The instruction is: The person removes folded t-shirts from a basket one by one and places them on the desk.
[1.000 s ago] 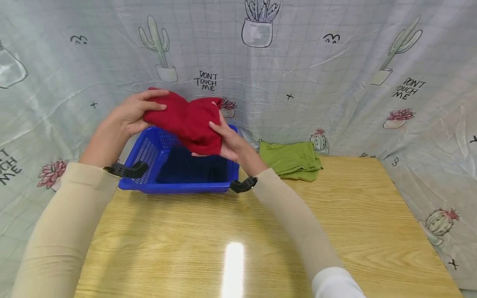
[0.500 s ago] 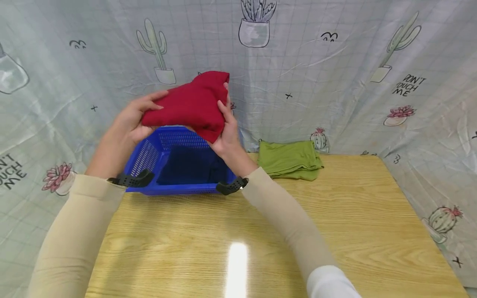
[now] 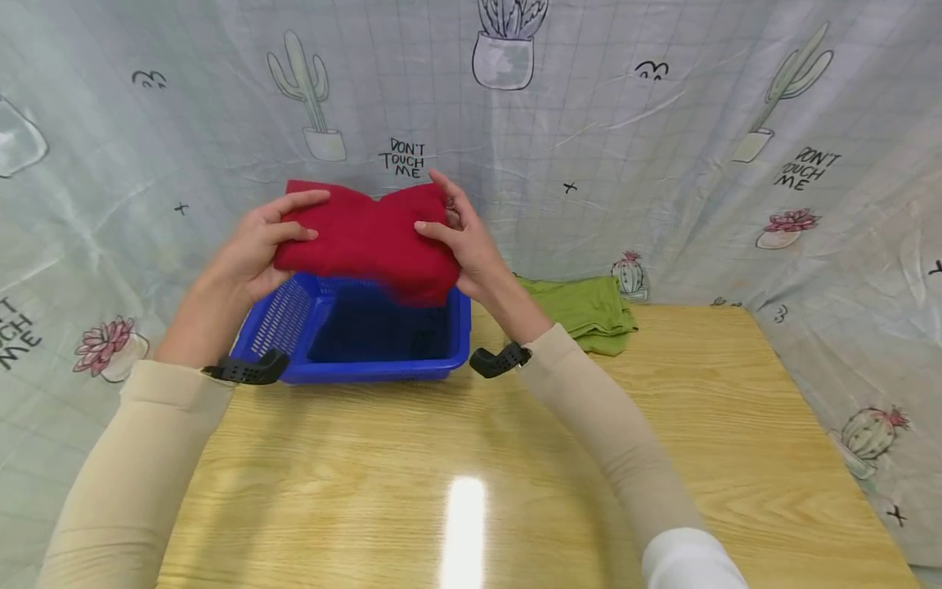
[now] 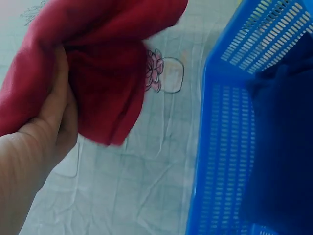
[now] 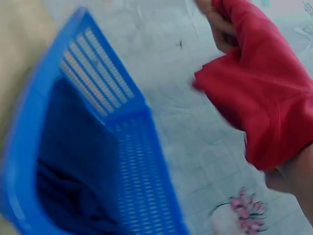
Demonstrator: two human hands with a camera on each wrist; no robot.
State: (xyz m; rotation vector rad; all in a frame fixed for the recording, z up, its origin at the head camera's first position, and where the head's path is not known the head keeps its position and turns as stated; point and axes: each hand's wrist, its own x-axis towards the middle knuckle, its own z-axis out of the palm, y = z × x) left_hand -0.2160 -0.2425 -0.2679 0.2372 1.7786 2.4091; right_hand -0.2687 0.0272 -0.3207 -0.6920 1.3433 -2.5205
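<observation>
The left hand (image 3: 252,245) and the right hand (image 3: 477,252) pinch the two ends of the red cloth (image 3: 368,233) up near the back of the blue basket (image 3: 368,373), so this looks like the holding-up step, and the next move seems to need an even grip so its floppy middle doesn't bunch.

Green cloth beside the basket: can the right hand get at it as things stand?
Probably not yet: the right hand holds the red cloth. Otherwise the green cloth looks near, with nothing seen on it.
</observation>
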